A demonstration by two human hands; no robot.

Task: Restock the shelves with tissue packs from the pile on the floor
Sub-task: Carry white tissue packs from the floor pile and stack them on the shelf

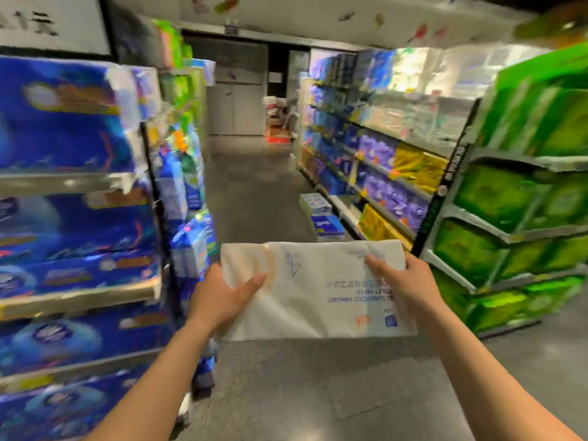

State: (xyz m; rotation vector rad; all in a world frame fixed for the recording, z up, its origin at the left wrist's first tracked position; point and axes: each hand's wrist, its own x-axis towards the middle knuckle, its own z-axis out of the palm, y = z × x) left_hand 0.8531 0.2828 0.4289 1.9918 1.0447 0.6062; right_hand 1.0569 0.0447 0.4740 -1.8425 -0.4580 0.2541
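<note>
Hands hold tissue pack between seemingly stocked shelves

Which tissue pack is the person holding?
The white pack with blue writing, gripped by the left hand and right hand. The blue packs and green packs sit on shelves.

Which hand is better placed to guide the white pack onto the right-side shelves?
Probably the right hand: it grips the end of the white pack nearer the right-side shelves; the left hand holds the far end.
</note>
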